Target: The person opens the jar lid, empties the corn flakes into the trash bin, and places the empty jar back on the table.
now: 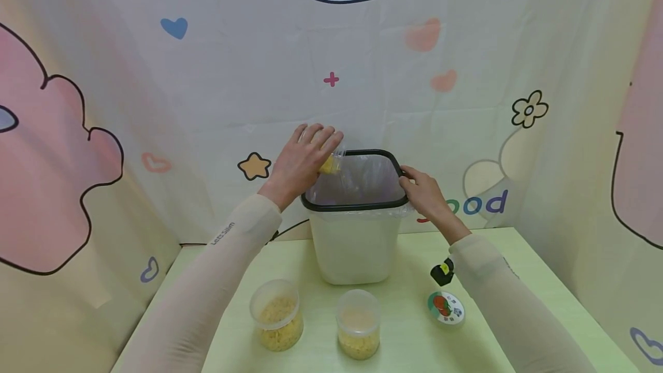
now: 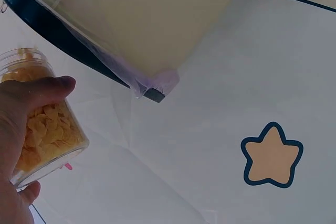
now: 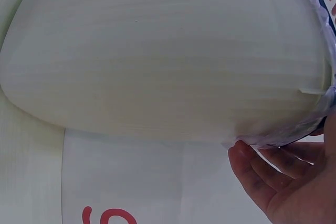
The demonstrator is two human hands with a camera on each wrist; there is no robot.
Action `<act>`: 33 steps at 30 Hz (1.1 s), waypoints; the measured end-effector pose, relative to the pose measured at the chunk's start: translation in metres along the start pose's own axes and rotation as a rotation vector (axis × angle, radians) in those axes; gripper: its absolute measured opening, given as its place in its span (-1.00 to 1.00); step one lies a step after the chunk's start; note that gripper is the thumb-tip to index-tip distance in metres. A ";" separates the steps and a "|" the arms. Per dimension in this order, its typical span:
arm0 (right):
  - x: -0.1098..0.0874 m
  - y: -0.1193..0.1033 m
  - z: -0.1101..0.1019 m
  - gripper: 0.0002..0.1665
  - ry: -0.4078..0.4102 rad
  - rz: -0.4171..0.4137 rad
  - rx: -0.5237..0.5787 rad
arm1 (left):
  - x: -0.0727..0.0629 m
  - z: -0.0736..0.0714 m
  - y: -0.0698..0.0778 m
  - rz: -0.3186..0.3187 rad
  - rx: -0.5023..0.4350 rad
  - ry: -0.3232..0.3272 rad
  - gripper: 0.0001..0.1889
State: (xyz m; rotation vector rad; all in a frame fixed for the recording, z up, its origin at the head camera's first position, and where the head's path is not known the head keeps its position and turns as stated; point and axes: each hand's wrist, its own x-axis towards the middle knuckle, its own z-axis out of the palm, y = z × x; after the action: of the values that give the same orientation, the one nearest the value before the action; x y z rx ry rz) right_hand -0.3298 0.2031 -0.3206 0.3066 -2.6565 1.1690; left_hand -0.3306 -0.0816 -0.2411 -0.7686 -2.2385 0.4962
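My left hand [image 1: 305,157] grips a clear jar [image 2: 50,129] of yellow-orange flakes, thumb across its side. In the head view the jar is tilted above the left part of the trash can's mouth, mostly hidden behind the hand. The white trash can [image 1: 354,246] stands on the table, lined with a clear plastic bag [image 1: 357,180] under a black rim [image 1: 362,208]. At the can's right side my right hand [image 1: 422,191] holds the rim and bag edge. In the right wrist view its fingers [image 3: 257,174] curl at the bag's edge.
Two clear round tubs, a left tub [image 1: 277,315] and a middle tub [image 1: 358,325], hold yellowish crumbs at the table's front. To the right lie a round lid [image 1: 446,308] with a red picture and a small black object [image 1: 442,273]. A printed curtain [image 1: 290,85] hangs behind.
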 end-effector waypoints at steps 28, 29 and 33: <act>-0.002 -0.002 -0.001 -0.38 -0.005 0.011 0.009 | -0.001 -0.001 -0.002 0.069 0.080 -0.029 -0.24; -0.001 -0.002 -0.001 -0.38 -0.006 0.010 0.009 | -0.001 -0.001 -0.002 0.070 0.083 -0.029 -0.23; -0.001 -0.002 -0.001 -0.38 -0.005 0.008 0.008 | -0.001 -0.001 -0.002 0.076 0.103 -0.033 -0.22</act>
State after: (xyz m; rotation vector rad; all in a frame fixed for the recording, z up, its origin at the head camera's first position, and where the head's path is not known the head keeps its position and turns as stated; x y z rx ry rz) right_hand -0.3282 0.2025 -0.3194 0.3012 -2.6604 1.1824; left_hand -0.3304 -0.0837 -0.2393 -0.7995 -2.2007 0.6601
